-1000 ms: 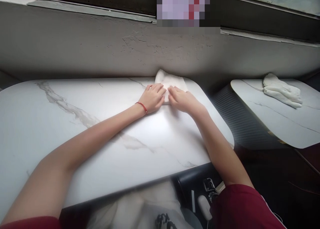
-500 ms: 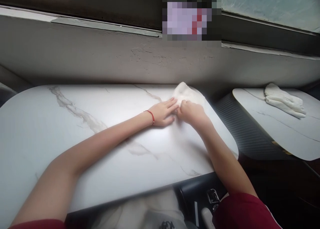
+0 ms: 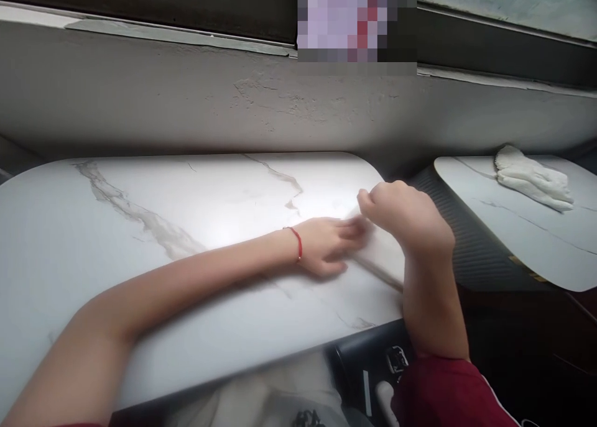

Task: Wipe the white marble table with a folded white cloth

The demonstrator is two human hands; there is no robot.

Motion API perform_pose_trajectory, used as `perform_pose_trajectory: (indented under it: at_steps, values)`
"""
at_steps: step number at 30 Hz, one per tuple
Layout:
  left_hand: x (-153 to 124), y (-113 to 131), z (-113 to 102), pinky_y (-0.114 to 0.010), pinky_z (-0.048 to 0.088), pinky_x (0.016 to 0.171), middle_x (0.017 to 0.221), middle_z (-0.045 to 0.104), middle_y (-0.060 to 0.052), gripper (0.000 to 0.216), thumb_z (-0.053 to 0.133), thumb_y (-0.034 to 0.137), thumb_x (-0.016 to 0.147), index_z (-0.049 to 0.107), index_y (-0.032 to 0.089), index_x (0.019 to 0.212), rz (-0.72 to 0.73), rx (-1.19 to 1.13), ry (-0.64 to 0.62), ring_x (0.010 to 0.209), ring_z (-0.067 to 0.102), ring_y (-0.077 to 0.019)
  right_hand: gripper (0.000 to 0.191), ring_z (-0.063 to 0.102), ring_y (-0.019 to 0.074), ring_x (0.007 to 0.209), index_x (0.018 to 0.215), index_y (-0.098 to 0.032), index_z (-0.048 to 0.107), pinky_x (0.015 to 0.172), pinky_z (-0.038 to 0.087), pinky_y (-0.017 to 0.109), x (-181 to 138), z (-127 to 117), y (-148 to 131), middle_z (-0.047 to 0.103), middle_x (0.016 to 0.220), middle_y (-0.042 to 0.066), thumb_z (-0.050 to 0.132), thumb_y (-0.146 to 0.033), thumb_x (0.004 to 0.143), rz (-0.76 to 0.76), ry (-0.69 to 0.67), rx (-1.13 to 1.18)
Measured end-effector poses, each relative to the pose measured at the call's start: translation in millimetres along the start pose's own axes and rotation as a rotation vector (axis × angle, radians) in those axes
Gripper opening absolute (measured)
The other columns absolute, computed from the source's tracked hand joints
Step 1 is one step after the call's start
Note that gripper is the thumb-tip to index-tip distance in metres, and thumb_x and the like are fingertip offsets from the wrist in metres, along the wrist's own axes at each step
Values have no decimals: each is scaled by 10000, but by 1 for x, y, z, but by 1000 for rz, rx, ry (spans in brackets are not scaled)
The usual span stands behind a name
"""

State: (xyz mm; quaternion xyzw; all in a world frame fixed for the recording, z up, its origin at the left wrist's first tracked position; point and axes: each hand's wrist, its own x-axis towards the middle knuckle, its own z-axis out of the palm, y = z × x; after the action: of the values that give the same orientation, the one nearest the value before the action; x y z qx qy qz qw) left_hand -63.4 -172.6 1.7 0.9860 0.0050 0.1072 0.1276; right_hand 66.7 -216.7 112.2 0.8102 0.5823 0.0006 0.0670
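A white cloth (image 3: 383, 255) lies near the right end of the white marble table (image 3: 186, 228) and blends with its top. My right hand (image 3: 408, 215) is closed in a fist, raised a little off the table, and pinches an edge of the cloth near its knuckles. My left hand (image 3: 332, 247), with a red string on the wrist, lies on the table with fingers stretched toward the right hand and touching the cloth. It is slightly blurred.
A grey plastered wall (image 3: 186, 104) runs right behind the table. A second marble table (image 3: 522, 228) stands to the right across a dark gap, with another crumpled white cloth (image 3: 532, 178) on it. Dark floor and small objects lie below the table's near edge.
Both hands have moved right and nearer to me with the cloth. My right hand has gone from flat to a raised fist, and the cloth has left the back edge by the wall.
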Motion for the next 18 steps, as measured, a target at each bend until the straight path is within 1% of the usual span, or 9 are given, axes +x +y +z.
perform_pose_trajectory:
  at_steps: [1, 3, 5, 7, 9, 11, 13, 15, 18]
  values:
    - [1, 5, -1, -452, 350, 1177, 1554, 425, -150, 554, 472, 314, 918, 507, 78, 1418, -23, 35, 3, 1490, 299, -293, 391, 486, 154, 526, 583, -169, 539, 538, 324, 287, 2, 0, 5, 540, 579, 68, 382, -268, 927, -14, -25, 44]
    - [1, 13, -4, -483, 370, 1136, 1500, 496, -149, 491, 412, 303, 961, 538, 108, 1393, -75, 108, 11, 1451, 364, -301, 402, 481, 146, 520, 581, -183, 522, 533, 337, 290, 5, 4, 17, 562, 587, 53, 382, -314, 933, -91, -86, 132]
    - [0, 16, -8, -475, 395, 1095, 1463, 533, -154, 457, 407, 299, 969, 571, 112, 1352, -89, 161, 10, 1415, 412, -300, 380, 519, 154, 559, 646, -190, 551, 550, 366, 293, 1, 17, 29, 610, 642, 46, 374, -338, 948, -204, -87, 194]
    - [0, 16, -12, -447, 431, 1042, 1444, 552, -151, 442, 450, 303, 951, 586, 112, 1326, -63, 182, -10, 1398, 432, -292, 318, 586, 179, 658, 789, -187, 605, 599, 417, 305, -8, 39, 41, 671, 778, 64, 376, -328, 959, -312, 25, 237]
    - [0, 15, -14, -426, 460, 988, 1429, 567, -145, 452, 479, 307, 940, 571, 113, 1337, -42, 189, -29, 1388, 445, -283, 310, 648, 227, 843, 1009, -172, 636, 705, 484, 342, -21, 68, 53, 700, 1006, 113, 370, -325, 974, -397, 204, 292]
    - [1, 15, -15, -413, 473, 946, 1411, 580, -147, 469, 506, 311, 927, 557, 111, 1349, -33, 197, -39, 1367, 467, -284, 380, 622, 278, 1130, 1275, -167, 574, 900, 505, 404, -36, 99, 64, 644, 1267, 152, 376, -320, 989, -514, 312, 331]
    - [1, 17, -15, -401, 476, 913, 1387, 598, -148, 455, 531, 314, 910, 576, 121, 1319, -17, 199, -39, 1336, 495, -287, 421, 553, 284, 1275, 1394, -197, 508, 1008, 474, 434, -50, 125, 73, 548, 1437, 145, 366, -275, 1005, -530, 404, 343]
    - [2, 21, -15, -390, 475, 883, 1336, 633, -139, 405, 546, 314, 897, 616, 134, 1253, 11, 195, -37, 1290, 529, -286, 447, 521, 280, 1324, 1445, -237, 472, 1055, 448, 446, -61, 140, 78, 498, 1500, 121, 365, -238, 1011, -509, 474, 345]
    - [5, 29, -15, -375, 469, 849, 1227, 686, -129, 332, 531, 307, 914, 654, 125, 1163, 10, 203, -34, 1207, 575, -277, 479, 497, 276, 1361, 1483, -283, 433, 1080, 423, 456, -69, 146, 79, 494, 1511, 97, 375, -223, 1012, -508, 495, 349]
